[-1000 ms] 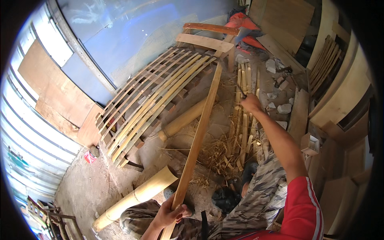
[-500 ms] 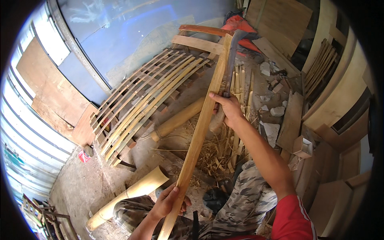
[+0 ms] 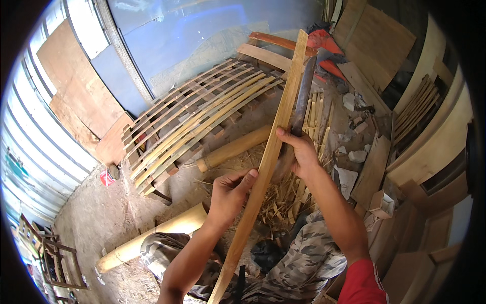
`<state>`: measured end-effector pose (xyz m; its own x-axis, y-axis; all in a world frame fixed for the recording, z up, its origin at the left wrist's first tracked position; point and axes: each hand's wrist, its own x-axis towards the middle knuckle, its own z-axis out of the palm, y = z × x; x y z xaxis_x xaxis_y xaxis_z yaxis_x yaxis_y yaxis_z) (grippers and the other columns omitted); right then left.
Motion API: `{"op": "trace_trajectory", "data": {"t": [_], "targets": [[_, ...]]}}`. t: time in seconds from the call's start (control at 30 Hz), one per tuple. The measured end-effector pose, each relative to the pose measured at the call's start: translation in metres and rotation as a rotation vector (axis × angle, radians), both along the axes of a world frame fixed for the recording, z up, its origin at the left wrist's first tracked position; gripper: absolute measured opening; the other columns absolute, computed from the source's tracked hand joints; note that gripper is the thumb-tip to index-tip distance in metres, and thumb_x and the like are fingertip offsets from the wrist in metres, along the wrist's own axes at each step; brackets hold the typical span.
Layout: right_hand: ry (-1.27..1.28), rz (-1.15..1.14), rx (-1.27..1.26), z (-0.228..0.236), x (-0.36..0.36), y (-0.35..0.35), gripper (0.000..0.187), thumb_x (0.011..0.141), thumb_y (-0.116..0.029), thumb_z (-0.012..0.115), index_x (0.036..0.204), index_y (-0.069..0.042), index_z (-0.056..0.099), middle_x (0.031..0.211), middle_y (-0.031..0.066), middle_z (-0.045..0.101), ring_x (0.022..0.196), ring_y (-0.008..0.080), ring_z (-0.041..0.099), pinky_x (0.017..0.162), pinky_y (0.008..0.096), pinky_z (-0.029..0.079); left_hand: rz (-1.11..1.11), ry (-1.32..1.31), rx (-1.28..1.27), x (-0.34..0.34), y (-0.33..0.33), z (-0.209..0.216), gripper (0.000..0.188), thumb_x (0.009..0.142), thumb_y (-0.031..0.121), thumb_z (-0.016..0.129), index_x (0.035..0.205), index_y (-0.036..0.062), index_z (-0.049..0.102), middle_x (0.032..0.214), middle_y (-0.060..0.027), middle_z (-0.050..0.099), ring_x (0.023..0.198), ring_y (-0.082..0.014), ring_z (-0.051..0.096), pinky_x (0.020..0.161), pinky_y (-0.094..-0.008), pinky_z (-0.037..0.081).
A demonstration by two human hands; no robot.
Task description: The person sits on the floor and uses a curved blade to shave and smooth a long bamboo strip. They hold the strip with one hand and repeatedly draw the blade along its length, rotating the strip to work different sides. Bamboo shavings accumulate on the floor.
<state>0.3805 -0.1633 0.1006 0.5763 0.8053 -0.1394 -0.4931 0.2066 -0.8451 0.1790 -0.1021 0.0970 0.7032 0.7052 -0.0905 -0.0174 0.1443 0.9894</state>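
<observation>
A long, flat bamboo strip point(image 3: 255, 202) slants from my lap up toward the far wall. My left hand point(image 3: 230, 195) is closed on its left edge at mid-length, thumb on top and the other fingers partly hidden. Farther up, my right hand point(image 3: 302, 152) presses its thumb on the strip. Its fingers close around what looks like a machete, whose dark blade point(image 3: 305, 91) points away alongside the strip. The machete's handle is mostly hidden by my hand and the strip.
Ahead on the left, several bamboo slats form a rack point(image 3: 202, 116) over bricks. One bamboo pole point(image 3: 235, 147) lies beyond my hands, and a split bamboo piece point(image 3: 152, 240) by my left knee. Shavings point(image 3: 278, 202) and strips point(image 3: 316, 116) cover the floor ahead. Boards point(image 3: 430, 152) line the right.
My left hand has slid up the strip from near my lap, closer to my right hand. The view has shifted slightly, and the right hand still grips strip and machete.
</observation>
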Motion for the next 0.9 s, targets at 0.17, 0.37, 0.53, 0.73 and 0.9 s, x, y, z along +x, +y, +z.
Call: {"op": "trace_trajectory", "data": {"t": [0.17, 0.37, 0.53, 0.73, 0.9], "targets": [[0.025, -0.015, 0.033, 0.000, 0.002, -0.003, 0.049, 0.081, -0.022, 0.082, 0.115, -0.001, 0.054, 0.112, 0.0109, 0.059, 0.105, 0.0225, 0.061, 0.083, 0.0407, 0.054, 0.004, 0.092, 0.311, -0.001, 0.007, -0.009, 0.037, 0.097, 0.032, 0.065, 0.076, 0.0007, 0.065, 0.061, 0.0010, 0.056, 0.057, -0.0062, 0.048, 0.051, -0.0260, 0.039], [-0.020, 0.048, 0.057, -0.003, 0.007, -0.003, 0.057, 0.080, -0.024, 0.084, 0.120, 0.000, 0.052, 0.115, 0.0114, 0.058, 0.107, 0.0222, 0.059, 0.085, 0.0408, 0.052, 0.041, 0.136, 0.570, 0.000, 0.004, -0.026, 0.047, 0.101, 0.035, 0.056, 0.068, 0.0017, 0.058, 0.056, 0.0000, 0.051, 0.053, -0.0073, 0.044, 0.049, -0.0291, 0.036], [-0.005, 0.032, 0.057, -0.001, 0.007, -0.002, 0.056, 0.080, -0.025, 0.083, 0.121, -0.002, 0.052, 0.115, 0.0103, 0.058, 0.110, 0.0227, 0.057, 0.090, 0.0403, 0.050, 0.048, 0.100, 0.143, -0.014, 0.035, -0.024, 0.041, 0.103, 0.034, 0.053, 0.083, -0.0010, 0.061, 0.067, -0.0031, 0.060, 0.060, -0.0136, 0.054, 0.057, -0.0313, 0.045], [0.013, 0.026, 0.063, -0.006, 0.012, -0.005, 0.053, 0.080, -0.026, 0.084, 0.117, -0.003, 0.054, 0.113, 0.0086, 0.059, 0.109, 0.0220, 0.058, 0.088, 0.0395, 0.049, -0.174, 0.561, 0.361, -0.028, 0.034, -0.031, 0.059, 0.104, 0.050, 0.042, 0.138, 0.0029, 0.053, 0.105, -0.0139, 0.069, 0.093, -0.0179, 0.062, 0.085, -0.0334, 0.048], [0.018, 0.016, 0.088, -0.008, 0.009, 0.000, 0.040, 0.084, -0.025, 0.081, 0.109, -0.005, 0.056, 0.104, 0.0051, 0.062, 0.099, 0.0185, 0.062, 0.081, 0.0371, 0.052, -0.683, 0.028, -0.382, -0.061, -0.009, -0.045, 0.055, 0.103, 0.039, 0.047, 0.146, 0.0038, 0.040, 0.101, -0.0102, 0.065, 0.091, -0.0193, 0.066, 0.085, -0.0350, 0.053]]}}
